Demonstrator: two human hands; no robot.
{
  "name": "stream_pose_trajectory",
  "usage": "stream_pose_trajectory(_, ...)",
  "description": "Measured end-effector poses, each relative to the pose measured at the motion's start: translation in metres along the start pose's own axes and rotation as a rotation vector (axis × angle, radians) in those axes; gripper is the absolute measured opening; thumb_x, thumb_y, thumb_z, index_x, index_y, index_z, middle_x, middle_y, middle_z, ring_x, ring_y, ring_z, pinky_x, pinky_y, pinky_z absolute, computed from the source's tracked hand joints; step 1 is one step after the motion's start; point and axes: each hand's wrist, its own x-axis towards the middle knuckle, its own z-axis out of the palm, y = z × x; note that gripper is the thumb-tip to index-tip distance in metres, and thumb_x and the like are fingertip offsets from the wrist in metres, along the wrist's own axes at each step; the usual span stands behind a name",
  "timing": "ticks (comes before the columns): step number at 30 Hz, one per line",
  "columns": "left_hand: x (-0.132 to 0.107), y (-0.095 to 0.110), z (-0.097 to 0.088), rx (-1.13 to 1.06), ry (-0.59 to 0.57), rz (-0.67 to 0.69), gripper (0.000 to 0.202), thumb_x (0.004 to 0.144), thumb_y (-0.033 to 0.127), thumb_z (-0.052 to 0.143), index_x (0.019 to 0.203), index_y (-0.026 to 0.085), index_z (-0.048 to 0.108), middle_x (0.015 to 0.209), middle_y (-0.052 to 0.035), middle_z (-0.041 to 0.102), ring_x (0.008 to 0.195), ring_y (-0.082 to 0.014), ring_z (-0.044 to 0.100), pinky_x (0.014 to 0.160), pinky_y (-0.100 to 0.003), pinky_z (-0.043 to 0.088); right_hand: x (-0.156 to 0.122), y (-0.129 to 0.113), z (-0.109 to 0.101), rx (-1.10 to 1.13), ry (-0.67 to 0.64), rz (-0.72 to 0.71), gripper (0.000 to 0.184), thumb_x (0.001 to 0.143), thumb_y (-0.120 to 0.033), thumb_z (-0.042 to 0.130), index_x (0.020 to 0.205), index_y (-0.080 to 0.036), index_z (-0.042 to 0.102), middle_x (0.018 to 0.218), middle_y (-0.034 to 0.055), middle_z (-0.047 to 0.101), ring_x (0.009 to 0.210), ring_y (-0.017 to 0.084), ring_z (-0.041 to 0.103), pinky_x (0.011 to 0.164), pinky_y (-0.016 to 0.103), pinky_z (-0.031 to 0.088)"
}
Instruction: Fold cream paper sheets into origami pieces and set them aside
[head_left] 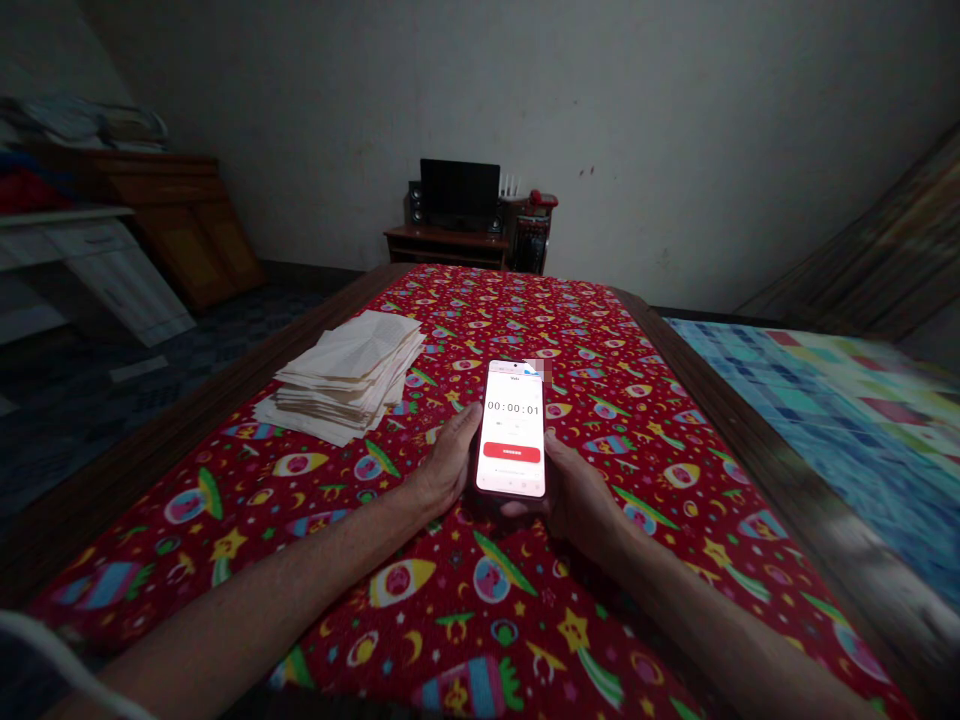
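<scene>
A smartphone [513,415] with a lit white screen is held upright above the red patterned cloth [517,315]. Its screen reads 00:00:01 over a red button. My left hand [451,460] grips the phone's left edge, thumb along the side. Around the right edge and lower corner closes my right hand [581,490], with some fingers behind the phone out of sight. To the left of the phone lies an uneven stack of papers [349,375], untouched by either hand; the top sheet looks printed.
A dark monitor [460,192] and speakers stand on a low brown desk [442,243] by the far wall. At left are a wooden cabinet [180,225] and a white desk [112,265]. A blue checked surface [780,420] extends on the right. A pale cable [56,655] crosses the lower left.
</scene>
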Motion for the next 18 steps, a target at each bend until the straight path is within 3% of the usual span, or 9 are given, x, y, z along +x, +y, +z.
stream_pose_trajectory(11,0.0007,-0.0007,-0.0010,-0.003,-0.009,0.009,0.039,0.065,0.044,0.076,0.084,0.012,0.065,0.086,-0.0089,0.073,0.087,-0.0280,0.067,0.078,-0.037,0.052,-0.0011,-0.0005,0.0010,-0.011,-0.011,-0.007,0.039,0.094,-0.039,0.039,0.119,-0.016,0.057,0.105,0.0119,0.070,0.081,0.023,0.069,0.052,0.031,0.057)
stream_pose_trajectory(18,-0.0001,-0.0018,-0.0016,0.031,-0.069,0.021,0.038,0.075,0.045,0.070,0.096,0.013,0.068,0.092,-0.0093,0.072,0.089,-0.0254,0.066,0.082,-0.035,0.050,-0.0025,0.0001,0.0004,-0.047,0.033,-0.063,0.038,0.091,-0.036,0.045,0.121,-0.015,0.055,0.110,0.0139,0.068,0.083,0.025,0.069,0.052,0.033,0.058)
